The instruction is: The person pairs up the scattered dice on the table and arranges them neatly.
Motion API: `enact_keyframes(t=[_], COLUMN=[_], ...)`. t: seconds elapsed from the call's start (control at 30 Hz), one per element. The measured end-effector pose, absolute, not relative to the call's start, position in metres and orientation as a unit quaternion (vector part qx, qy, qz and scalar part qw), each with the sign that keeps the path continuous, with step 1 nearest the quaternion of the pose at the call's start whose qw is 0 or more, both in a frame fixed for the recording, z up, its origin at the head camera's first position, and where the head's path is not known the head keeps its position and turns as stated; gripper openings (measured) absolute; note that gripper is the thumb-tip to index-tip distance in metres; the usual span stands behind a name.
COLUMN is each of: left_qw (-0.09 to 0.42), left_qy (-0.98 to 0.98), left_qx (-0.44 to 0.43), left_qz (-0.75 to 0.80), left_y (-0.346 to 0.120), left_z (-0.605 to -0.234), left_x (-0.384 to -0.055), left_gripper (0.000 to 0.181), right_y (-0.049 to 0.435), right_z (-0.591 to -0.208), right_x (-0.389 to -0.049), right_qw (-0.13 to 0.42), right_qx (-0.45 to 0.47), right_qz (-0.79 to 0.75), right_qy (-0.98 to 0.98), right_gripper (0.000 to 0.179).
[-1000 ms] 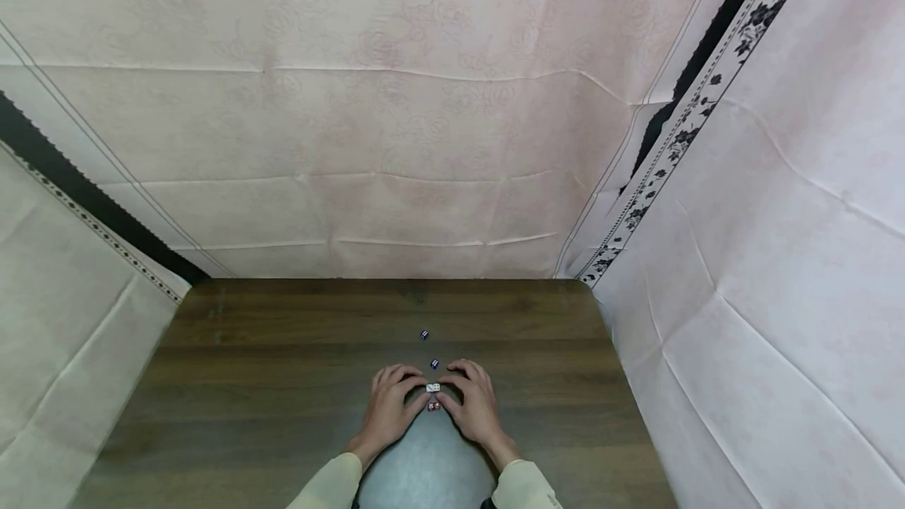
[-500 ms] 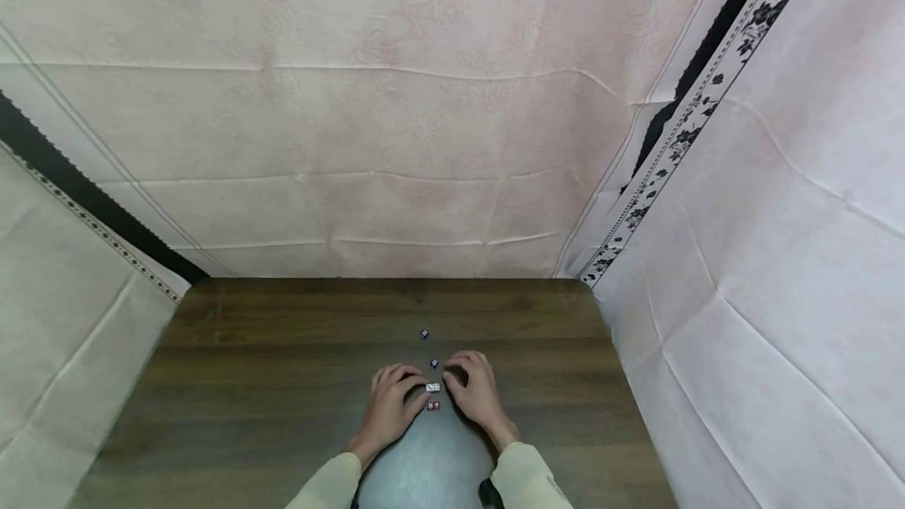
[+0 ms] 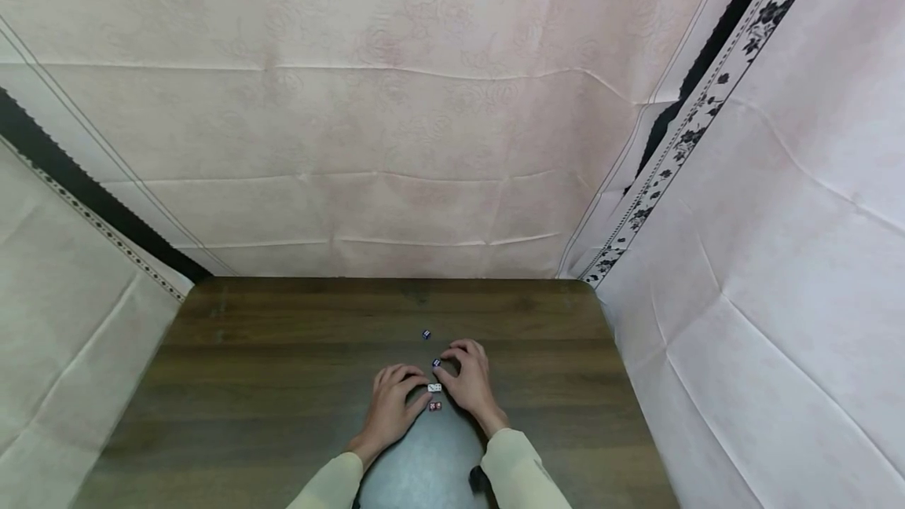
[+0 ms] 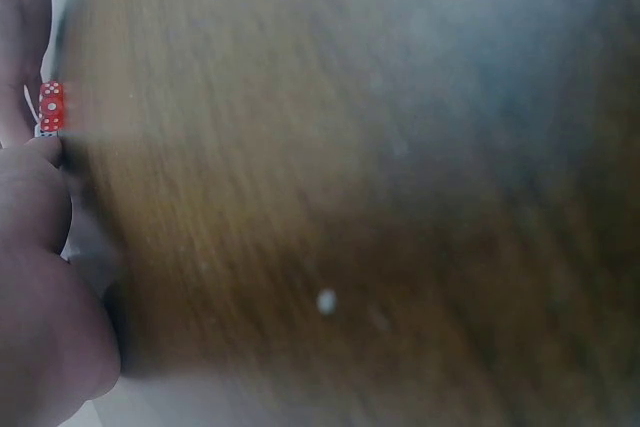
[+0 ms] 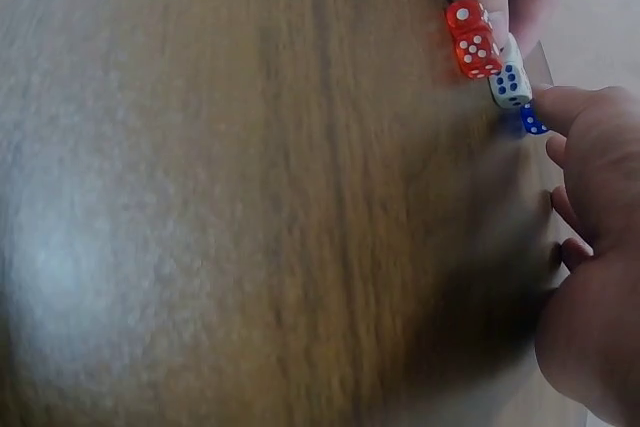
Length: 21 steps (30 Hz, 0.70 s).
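Two hands are held above a wooden table (image 3: 283, 368) in the head view, with pale sleeves at both wrists. Between them a short column of dice is laid out. Nearest the person, two red dice (image 3: 433, 407) are set side by side; just beyond them, two white dice (image 3: 434, 388) are paired likewise. Further out, one blue die (image 3: 436, 363) is seen at the thumb and forefinger of the right hand (image 3: 468, 379); whether it is grasped cannot be told. A second blue die (image 3: 426, 334) is placed farther off, apart from both hands. The left hand (image 3: 391, 407) is curved beside the white dice, its thumb and forefinger brought close to their left end; whether they are pinched cannot be told. Pale cloth (image 3: 424, 116) is hung behind the table, a span shown by this view alone.

In the left wrist view, mostly blurred table is shown. Red dice are glimpsed at the left edge, and a pale speck (image 4: 327, 301) is picked out on the wood.

In the right wrist view, dots too small to be read from the head are made out: one and five on the red dice, six blue dots on a white die. A blue die is partly hidden behind, near the right thumb.
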<state>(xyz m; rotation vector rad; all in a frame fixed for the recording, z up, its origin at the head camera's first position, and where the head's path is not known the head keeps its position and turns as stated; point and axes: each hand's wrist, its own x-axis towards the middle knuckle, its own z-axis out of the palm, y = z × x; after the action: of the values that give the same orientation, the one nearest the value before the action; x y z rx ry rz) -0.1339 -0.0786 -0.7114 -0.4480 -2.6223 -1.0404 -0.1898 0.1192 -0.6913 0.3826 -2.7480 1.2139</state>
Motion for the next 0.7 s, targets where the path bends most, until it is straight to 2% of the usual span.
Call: enact_keyframes(t=[0.37, 0.7], left_qw=[0.14, 0.146], left_qy=[-0.909, -0.908], left_qx=[-0.154, -0.155], left_qz=[-0.362, -0.361], left_y=[-0.079, -0.0796], left_z=[-0.7151, -0.7155], left_x=[-0.1351, -0.135], left_gripper=[0.019, 0.018], right_y=[0.1112, 0.1163], right_z=[-0.6981, -0.6998], right_x=[-0.1888, -0.1892], right_qw=[0.086, 0.069], right_qx=[0.114, 0.125], right_qz=[0.385, 0.393], right_qy=[-0.912, -0.909], right_gripper=[0.015, 0.01])
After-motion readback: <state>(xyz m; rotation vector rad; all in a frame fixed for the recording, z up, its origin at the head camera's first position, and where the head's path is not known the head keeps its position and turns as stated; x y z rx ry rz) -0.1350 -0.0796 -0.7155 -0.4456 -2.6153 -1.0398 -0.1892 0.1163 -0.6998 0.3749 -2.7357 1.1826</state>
